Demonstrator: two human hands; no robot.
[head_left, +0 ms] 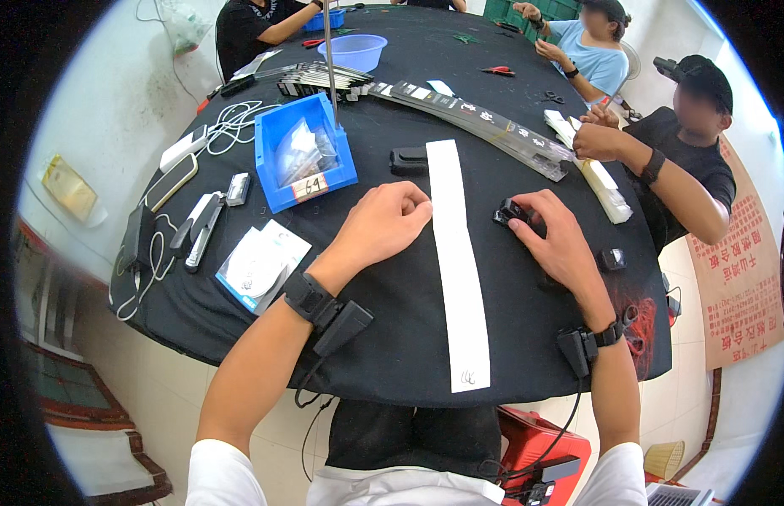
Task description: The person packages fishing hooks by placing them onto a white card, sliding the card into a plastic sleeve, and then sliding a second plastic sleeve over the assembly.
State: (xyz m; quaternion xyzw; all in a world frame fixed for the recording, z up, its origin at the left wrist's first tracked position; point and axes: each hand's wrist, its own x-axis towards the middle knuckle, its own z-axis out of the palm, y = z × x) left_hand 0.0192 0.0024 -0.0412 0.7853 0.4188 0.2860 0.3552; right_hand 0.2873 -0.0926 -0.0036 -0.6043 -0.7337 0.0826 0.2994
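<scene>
A long white paper strip (461, 278) lies lengthwise on the black cloth in front of me, with a small scribble at its near end. My left hand (382, 221) is closed at the strip's left edge, fingers curled under; whatever they may hold is hidden. To the right of the strip, my right hand (554, 234) has thumb and fingers closed around a small glossy black block (510, 212), resting on the table. A black clip-like object (408, 161) lies beyond my left hand, next to the strip.
Left of me are a blue bin (302, 190) with plastic bags, a white packet (259, 263), a stapler (203, 232) and cabled devices. Long plastic-sleeved strips (485, 122) lie farther off. At right are a small black cube (612, 259) and red threads (641, 333). Co-workers sit around the table.
</scene>
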